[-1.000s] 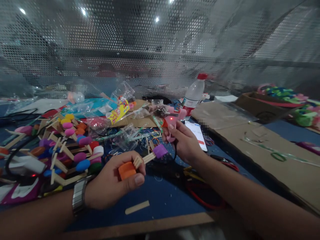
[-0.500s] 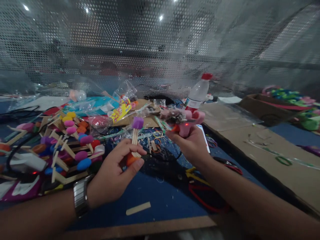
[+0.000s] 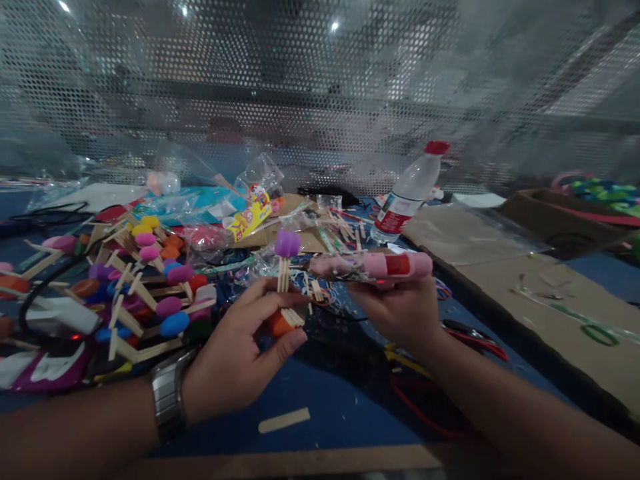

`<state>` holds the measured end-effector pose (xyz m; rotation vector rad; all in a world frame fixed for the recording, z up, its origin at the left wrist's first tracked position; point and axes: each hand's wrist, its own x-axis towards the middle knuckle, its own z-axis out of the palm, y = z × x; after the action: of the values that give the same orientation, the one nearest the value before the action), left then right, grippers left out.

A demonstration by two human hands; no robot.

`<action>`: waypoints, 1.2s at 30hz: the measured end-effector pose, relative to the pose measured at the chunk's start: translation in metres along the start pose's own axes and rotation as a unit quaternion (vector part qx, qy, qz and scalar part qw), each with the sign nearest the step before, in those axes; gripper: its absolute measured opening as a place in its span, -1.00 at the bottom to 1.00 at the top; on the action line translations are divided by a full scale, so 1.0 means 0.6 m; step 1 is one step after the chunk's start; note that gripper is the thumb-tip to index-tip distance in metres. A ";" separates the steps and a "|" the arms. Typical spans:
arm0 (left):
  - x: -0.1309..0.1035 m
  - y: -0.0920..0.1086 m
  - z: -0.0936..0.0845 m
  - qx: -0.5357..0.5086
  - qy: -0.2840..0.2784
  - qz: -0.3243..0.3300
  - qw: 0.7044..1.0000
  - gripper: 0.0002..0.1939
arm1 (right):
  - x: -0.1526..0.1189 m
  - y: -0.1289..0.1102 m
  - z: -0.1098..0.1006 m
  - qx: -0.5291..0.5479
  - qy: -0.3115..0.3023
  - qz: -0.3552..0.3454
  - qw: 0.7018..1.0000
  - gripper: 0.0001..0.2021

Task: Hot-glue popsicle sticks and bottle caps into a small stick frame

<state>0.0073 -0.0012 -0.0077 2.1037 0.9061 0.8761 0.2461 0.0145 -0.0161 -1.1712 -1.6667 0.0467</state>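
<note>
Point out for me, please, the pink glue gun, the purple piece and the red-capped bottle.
Pink glue gun (image 3: 371,266), head view: on its barrel.
Purple piece (image 3: 287,244), head view: on its middle.
Red-capped bottle (image 3: 411,184), head view: on its clear wall.

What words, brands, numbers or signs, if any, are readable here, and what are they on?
None can be read well enough to quote.
Clear plastic bottle with a red cap: printing on its red-and-white label, too blurred to read.
Bright yellow printed packet: markings too small and blurred.
Pink plastic tool in the right hand: no legible lettering shows.
</note>
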 end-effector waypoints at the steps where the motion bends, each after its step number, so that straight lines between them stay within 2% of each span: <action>1: -0.001 0.001 0.000 0.001 -0.002 0.002 1.000 -0.69 | 0.000 -0.001 0.000 -0.002 -0.005 0.002 1.000 -0.87; 5: -0.006 0.003 0.002 -0.005 -0.014 0.005 1.000 -0.61 | 0.000 -0.009 0.000 0.004 -0.024 -0.005 1.000 -0.89; 15: -0.006 0.004 0.001 0.036 -0.020 0.009 0.999 -0.59 | 0.000 -0.011 0.002 0.001 0.006 -0.063 0.998 -0.89; 24: -0.008 0.005 0.002 0.027 -0.021 0.022 0.999 -0.56 | -0.002 -0.012 0.003 0.009 -0.004 -0.026 1.000 -0.88; 36: -0.009 0.000 0.004 0.037 -0.022 0.026 0.999 -0.58 | -0.003 -0.012 0.003 0.003 -0.017 -0.029 0.999 -0.89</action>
<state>0.0063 -0.0061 -0.0108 2.2096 0.8777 0.8302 0.2398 0.0104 -0.0141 -1.1227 -1.7287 0.0366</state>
